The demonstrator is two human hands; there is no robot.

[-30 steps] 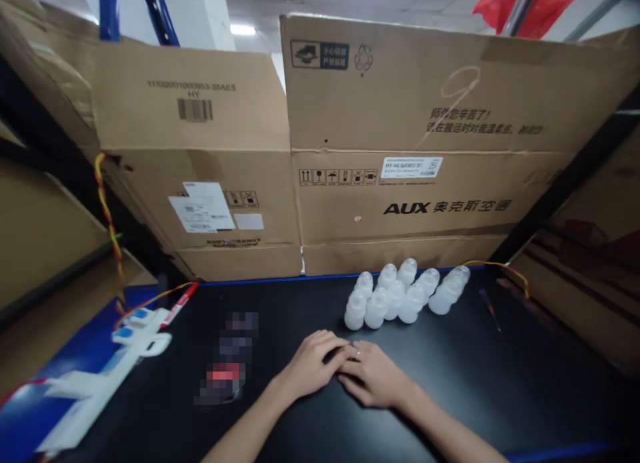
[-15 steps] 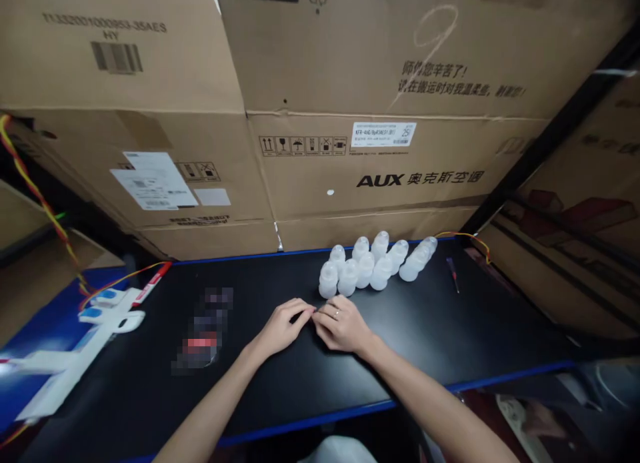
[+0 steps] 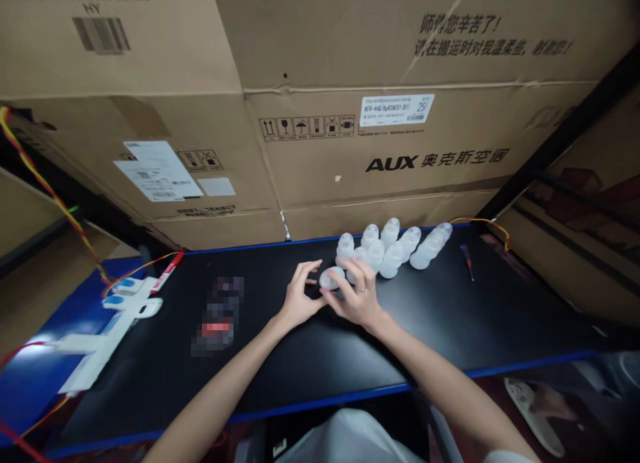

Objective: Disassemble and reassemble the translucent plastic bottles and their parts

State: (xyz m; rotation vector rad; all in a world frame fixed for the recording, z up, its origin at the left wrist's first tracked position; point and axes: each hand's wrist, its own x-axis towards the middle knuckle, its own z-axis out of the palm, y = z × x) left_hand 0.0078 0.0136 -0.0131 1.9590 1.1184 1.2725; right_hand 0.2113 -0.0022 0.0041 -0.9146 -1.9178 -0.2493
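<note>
My right hand [image 3: 357, 293] is closed on a small translucent white plastic bottle [image 3: 331, 277], which is tipped over with one round end towards me. My left hand [image 3: 303, 293] is just left of that bottle, its fingers apart and curved, the thumb reaching towards my right hand's fingertips. Whether the left thumb touches the bottle I cannot tell. Right behind my right hand stand several more such bottles [image 3: 391, 259] in a loose group, and another close row of bottles [image 3: 431, 246] stands to their right.
A white power strip [image 3: 117, 329] with cords lies along the left of the black tabletop [image 3: 260, 383]. A blurred-out item [image 3: 217, 316] is on the table's left part. At the right lies a screwdriver [image 3: 467, 261]. Large cardboard boxes [image 3: 310, 203] form a wall behind.
My hands, pinched together on the tabletop before, have parted and moved up to the bottles. The right hand has taken the front left bottle and tipped it. The view has shifted slightly.
</note>
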